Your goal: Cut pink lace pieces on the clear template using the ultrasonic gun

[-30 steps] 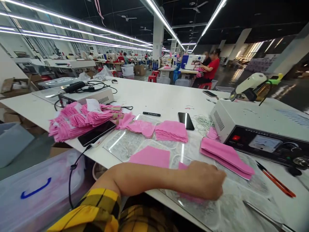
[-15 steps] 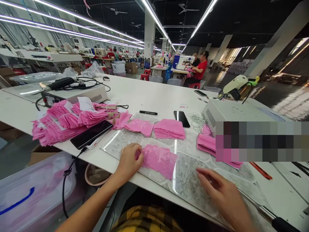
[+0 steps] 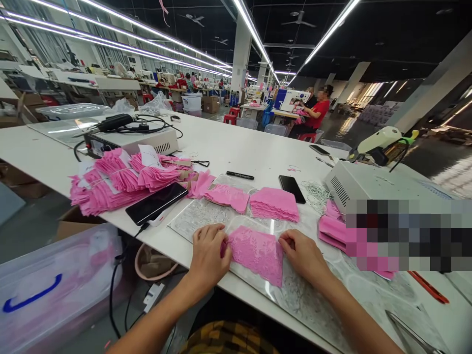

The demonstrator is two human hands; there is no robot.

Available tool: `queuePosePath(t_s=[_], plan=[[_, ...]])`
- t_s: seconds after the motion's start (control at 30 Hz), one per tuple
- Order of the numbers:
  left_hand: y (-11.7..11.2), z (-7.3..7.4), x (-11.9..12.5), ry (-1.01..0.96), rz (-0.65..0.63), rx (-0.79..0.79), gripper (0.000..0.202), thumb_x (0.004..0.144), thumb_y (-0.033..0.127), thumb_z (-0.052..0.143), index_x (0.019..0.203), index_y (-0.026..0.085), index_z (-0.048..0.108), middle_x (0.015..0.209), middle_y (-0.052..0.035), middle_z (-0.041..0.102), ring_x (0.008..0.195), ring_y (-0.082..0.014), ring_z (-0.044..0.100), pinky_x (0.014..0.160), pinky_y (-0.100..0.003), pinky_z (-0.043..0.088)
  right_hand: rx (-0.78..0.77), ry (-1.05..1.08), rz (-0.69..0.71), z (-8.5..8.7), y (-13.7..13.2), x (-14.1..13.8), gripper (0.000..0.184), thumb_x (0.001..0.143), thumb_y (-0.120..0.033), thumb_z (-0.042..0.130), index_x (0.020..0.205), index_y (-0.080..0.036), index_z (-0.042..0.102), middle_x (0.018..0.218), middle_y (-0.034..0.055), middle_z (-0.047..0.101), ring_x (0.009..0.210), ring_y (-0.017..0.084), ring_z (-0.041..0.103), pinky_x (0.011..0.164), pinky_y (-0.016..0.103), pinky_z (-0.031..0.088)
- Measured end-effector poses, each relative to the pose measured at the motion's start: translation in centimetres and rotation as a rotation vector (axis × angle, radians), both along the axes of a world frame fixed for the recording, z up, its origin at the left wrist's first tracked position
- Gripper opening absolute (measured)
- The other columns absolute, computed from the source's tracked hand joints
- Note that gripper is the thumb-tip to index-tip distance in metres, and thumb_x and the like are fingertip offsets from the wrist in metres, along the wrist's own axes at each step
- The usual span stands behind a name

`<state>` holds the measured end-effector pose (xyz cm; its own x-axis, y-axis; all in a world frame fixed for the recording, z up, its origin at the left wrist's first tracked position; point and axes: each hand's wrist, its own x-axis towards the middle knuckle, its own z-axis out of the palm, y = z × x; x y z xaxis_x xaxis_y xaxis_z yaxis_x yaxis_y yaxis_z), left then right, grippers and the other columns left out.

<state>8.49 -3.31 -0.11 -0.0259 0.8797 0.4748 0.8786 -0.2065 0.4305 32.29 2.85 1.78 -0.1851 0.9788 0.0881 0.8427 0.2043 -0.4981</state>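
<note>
A pink lace piece [image 3: 256,250] lies flat on a clear plastic sheet [image 3: 199,216] at the near edge of the white table [image 3: 236,147]. My left hand [image 3: 208,255] pinches its left edge with curled fingers. My right hand [image 3: 302,255] grips its right edge, fingers bent. Just beyond lie a loose lace piece [image 3: 228,195] and a neat stack of pink pieces [image 3: 275,204]. More pink folded pieces [image 3: 332,228] sit to the right, partly blurred out.
Bundles of pink lace [image 3: 118,182] and a phone on a charger [image 3: 157,204] lie at left. A black phone [image 3: 292,188], a marker [image 3: 239,175] and two white machines [image 3: 354,184] [image 3: 140,140] stand on the table. Clear bin [image 3: 55,285] below left. People sew far behind.
My right hand has come in from the lower right and taken the right edge of the lace piece. My left hand has stayed on the left edge. A second ago my left arm reached across.
</note>
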Motion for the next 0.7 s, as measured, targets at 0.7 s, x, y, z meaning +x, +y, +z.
queuePosePath(t_s=[0.7], plan=[[-0.7,0.4,-2.9,0.017,-0.183,0.032,0.023,0.084,0.02,0.057,0.107,0.02,0.061,0.118,-0.0108,0.06,0.111,-0.0263,0.056,0.094,-0.044,0.048,-0.087,0.014,0.265,1.4,-0.7,-0.3,0.014,0.086,-0.032,0.047,0.087,-0.023,0.058,0.084,0.0025,0.059,0.073,0.017,0.054,0.067,0.03,0.042]])
